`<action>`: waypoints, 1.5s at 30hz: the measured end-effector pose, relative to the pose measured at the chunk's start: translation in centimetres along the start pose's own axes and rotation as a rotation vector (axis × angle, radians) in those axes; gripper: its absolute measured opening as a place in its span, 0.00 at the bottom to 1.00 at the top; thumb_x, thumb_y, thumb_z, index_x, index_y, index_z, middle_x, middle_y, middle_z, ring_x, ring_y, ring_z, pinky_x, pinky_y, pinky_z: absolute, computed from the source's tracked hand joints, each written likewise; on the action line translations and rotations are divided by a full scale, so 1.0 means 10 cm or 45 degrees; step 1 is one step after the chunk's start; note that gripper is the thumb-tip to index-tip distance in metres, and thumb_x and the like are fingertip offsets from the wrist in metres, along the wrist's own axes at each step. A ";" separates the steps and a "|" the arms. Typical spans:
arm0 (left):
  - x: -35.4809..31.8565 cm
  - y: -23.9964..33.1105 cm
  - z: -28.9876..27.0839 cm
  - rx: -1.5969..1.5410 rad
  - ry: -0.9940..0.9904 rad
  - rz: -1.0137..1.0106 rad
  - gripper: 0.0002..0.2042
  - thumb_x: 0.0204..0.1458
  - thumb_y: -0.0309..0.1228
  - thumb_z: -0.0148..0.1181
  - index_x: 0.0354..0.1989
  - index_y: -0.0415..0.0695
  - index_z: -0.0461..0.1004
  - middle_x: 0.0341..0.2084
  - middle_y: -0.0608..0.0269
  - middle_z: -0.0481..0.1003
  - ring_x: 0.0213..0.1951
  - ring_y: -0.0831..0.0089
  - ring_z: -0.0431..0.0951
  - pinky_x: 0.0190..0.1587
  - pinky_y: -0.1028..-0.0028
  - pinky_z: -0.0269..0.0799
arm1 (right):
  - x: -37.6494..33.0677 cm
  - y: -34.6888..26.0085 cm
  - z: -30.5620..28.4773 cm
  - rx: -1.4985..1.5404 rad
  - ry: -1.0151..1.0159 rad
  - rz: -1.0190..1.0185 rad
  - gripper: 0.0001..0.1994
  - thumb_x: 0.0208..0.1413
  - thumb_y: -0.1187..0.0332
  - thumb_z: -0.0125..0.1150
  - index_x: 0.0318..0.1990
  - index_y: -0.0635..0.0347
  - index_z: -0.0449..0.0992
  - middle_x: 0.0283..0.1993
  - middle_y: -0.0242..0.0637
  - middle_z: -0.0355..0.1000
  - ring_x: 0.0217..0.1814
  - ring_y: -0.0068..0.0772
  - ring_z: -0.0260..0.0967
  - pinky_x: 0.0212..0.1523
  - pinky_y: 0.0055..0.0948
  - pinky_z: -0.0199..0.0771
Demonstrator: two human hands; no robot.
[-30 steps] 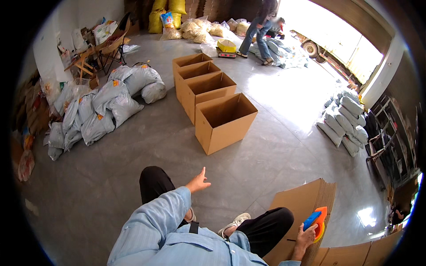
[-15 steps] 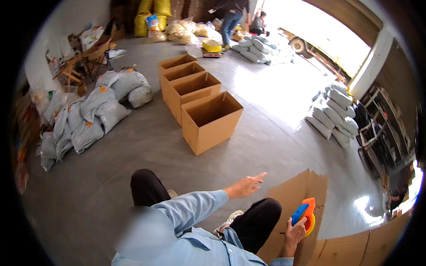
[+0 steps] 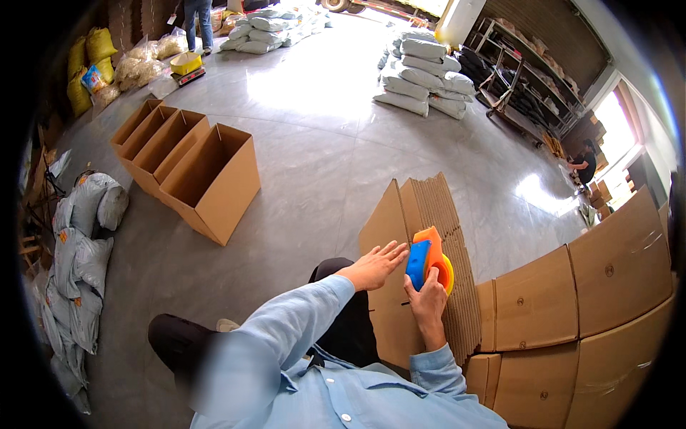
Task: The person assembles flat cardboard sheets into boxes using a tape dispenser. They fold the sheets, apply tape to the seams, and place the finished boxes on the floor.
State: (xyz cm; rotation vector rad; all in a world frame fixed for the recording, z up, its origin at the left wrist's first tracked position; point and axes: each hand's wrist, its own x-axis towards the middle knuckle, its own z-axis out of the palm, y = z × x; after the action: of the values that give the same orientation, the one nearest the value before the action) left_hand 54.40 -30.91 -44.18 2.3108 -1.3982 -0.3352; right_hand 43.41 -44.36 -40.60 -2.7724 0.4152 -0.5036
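In my right hand (image 3: pixel 429 304) is a tape dispenser (image 3: pixel 426 261), orange and blue with a yellow roll, its handle wrapped by my fingers. It sits over a stack of flattened cardboard boxes (image 3: pixel 446 236) that stands on edge beside my right knee. My left hand (image 3: pixel 375 267) is stretched out flat with nothing in it, close to the dispenser's blue side and in front of the stack's broad cardboard face (image 3: pixel 389 322). Whether its fingertips touch the cardboard I cannot tell.
Open-topped cardboard boxes (image 3: pixel 223 196) stand in a row ahead on the left. Grey sacks (image 3: pixel 78 257) lie at the far left, and more sacks (image 3: pixel 421 75) are piled ahead. Cardboard cartons (image 3: pixel 536 314) are stacked at my right. Another person (image 3: pixel 584 164) is at far right, one more (image 3: pixel 198 21) at the back.
The view has swung right. My left hand has moved toward the flattened boxes and the tape dispenser, its fingers now spread. The dispenser stays in my right hand.
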 end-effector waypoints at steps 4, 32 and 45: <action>0.07 -0.03 0.23 0.063 0.069 0.078 0.41 0.41 0.14 0.52 0.66 0.52 0.46 0.67 0.57 0.40 0.68 0.57 0.38 0.66 0.54 0.42 | -0.01 -0.03 -0.12 0.142 0.029 0.079 0.26 0.48 0.54 0.64 0.45 0.65 0.64 0.31 0.51 0.72 0.33 0.45 0.75 0.37 0.36 0.77; -1.66 -0.55 -1.48 0.525 0.682 -0.254 0.02 0.46 0.24 0.53 0.27 0.44 0.72 0.27 0.60 0.72 0.36 0.66 0.75 0.40 0.68 0.69 | 0.09 -0.50 -0.91 1.452 0.240 -0.226 0.28 0.50 0.59 0.63 0.54 0.62 0.59 0.38 0.42 0.73 0.38 0.33 0.72 0.44 0.33 0.71; -3.76 -0.72 -0.95 0.312 0.821 -0.584 0.06 0.46 0.20 0.54 0.29 0.46 0.75 0.31 0.70 0.75 0.48 0.69 0.70 0.65 0.58 0.40 | 0.37 -1.66 0.09 1.245 -0.589 -0.414 0.19 0.48 0.71 0.63 0.45 0.63 0.60 0.34 0.43 0.71 0.35 0.31 0.72 0.34 0.28 0.74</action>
State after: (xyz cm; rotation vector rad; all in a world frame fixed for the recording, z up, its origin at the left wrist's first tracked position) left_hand 46.43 7.49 -39.51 2.5815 -0.6180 0.4506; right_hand 50.80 -30.17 -34.87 -1.8889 -0.3269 -0.0612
